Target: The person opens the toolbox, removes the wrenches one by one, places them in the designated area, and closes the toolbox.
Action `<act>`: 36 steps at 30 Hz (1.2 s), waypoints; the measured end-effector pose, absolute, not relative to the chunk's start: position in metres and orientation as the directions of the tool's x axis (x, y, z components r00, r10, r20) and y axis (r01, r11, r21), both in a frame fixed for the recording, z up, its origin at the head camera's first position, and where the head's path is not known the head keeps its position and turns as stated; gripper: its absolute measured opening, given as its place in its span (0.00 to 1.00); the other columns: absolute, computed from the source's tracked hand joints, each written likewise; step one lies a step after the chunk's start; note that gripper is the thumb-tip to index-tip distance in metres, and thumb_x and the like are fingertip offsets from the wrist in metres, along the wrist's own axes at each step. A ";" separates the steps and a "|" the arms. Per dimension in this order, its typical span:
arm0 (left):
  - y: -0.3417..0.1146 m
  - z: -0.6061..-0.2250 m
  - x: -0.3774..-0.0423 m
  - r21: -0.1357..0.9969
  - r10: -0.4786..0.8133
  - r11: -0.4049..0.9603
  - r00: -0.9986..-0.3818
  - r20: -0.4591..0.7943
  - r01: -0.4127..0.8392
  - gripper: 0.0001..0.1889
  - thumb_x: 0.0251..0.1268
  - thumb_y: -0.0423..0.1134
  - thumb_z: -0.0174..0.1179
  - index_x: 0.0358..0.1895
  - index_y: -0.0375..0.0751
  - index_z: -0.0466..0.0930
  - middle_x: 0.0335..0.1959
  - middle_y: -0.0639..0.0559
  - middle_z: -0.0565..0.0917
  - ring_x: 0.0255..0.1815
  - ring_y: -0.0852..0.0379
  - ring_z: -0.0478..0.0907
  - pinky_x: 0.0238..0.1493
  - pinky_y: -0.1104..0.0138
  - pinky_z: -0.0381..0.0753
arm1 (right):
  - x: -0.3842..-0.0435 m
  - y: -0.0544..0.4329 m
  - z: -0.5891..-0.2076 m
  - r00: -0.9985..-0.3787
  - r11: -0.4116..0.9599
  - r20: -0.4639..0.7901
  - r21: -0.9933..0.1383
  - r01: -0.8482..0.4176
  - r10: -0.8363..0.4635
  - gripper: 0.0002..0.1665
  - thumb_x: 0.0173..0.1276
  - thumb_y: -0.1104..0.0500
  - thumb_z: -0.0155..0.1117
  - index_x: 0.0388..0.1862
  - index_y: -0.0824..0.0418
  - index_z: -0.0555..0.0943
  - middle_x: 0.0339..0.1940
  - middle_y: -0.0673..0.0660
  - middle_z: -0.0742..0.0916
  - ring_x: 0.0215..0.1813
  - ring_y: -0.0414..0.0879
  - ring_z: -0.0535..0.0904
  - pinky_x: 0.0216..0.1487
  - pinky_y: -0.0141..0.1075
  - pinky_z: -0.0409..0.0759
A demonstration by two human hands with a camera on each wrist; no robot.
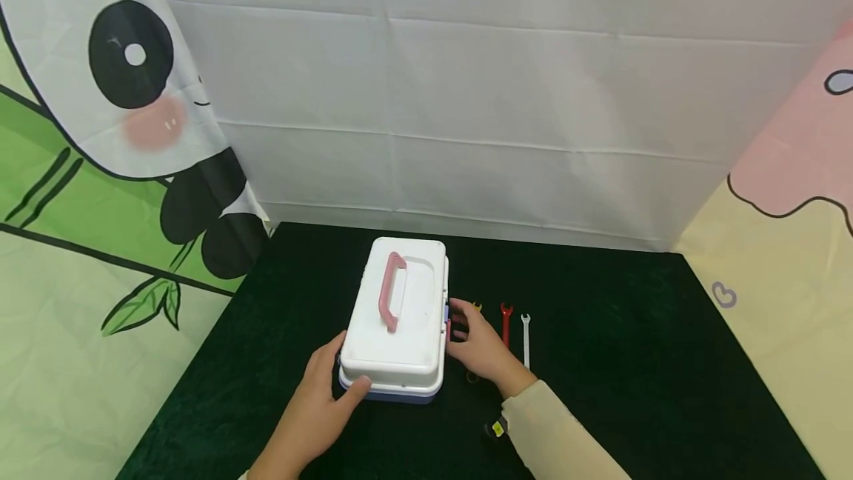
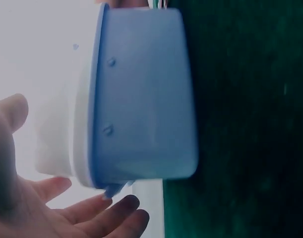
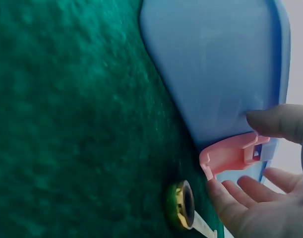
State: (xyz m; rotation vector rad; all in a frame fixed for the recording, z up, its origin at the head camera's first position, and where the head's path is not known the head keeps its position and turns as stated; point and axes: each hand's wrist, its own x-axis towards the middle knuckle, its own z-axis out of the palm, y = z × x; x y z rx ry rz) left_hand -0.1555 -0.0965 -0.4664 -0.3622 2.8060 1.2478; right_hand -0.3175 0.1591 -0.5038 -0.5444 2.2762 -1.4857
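A toolbox (image 1: pixel 413 347) with a white lid, blue base and pink handle (image 1: pixel 389 291) stands on the dark green cloth, its lid down. My left hand (image 1: pixel 316 410) is at its near left corner, thumb by the front edge of the lid. In the left wrist view the fingers (image 2: pixel 106 218) spread near a small blue fitting on the box's side. My right hand (image 1: pixel 486 350) is at the right side, around a pink latch (image 3: pixel 230 153) that sticks out from the blue wall. Its thumb (image 3: pixel 270 121) lies above the latch and its fairly straight fingers below.
Right of the box lie a red wrench (image 1: pixel 506 324), a silver wrench (image 1: pixel 526 339) and a yellow wrench (image 1: pixel 477 306) partly hidden by my right hand. A small black and yellow object (image 1: pixel 496 429) sits by the right sleeve. A white curtain (image 1: pixel 480 95) hangs behind the table.
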 end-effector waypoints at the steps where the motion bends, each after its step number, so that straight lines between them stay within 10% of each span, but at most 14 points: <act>1: -0.095 -0.468 -0.156 0.745 -0.195 0.623 -0.970 -0.147 -0.238 0.54 0.64 0.77 0.53 0.83 0.48 0.46 0.80 0.40 0.53 0.76 0.39 0.61 0.71 0.34 0.61 | -0.319 0.158 -0.504 -0.856 0.372 -0.097 -0.921 -0.115 -0.508 0.43 0.70 0.57 0.72 0.78 0.60 0.63 0.76 0.61 0.71 0.74 0.57 0.70 0.70 0.51 0.73; 18: -0.087 -0.469 -0.163 0.856 -0.268 0.466 -0.958 -0.105 -0.224 0.48 0.70 0.72 0.52 0.84 0.52 0.47 0.83 0.42 0.52 0.81 0.40 0.51 0.75 0.36 0.52 | -0.327 0.154 -0.511 -0.867 0.368 -0.047 -0.916 -0.161 -0.495 0.26 0.72 0.62 0.69 0.66 0.60 0.74 0.63 0.60 0.81 0.65 0.55 0.78 0.64 0.47 0.79; 36: -0.089 -0.467 -0.165 0.850 -0.255 0.483 -0.963 -0.093 -0.210 0.49 0.69 0.72 0.52 0.84 0.50 0.49 0.83 0.41 0.53 0.81 0.39 0.53 0.74 0.37 0.54 | -0.328 0.170 -0.506 -0.919 0.347 -0.119 -0.938 -0.020 -0.376 0.34 0.64 0.55 0.78 0.67 0.55 0.76 0.64 0.55 0.81 0.64 0.54 0.77 0.61 0.50 0.81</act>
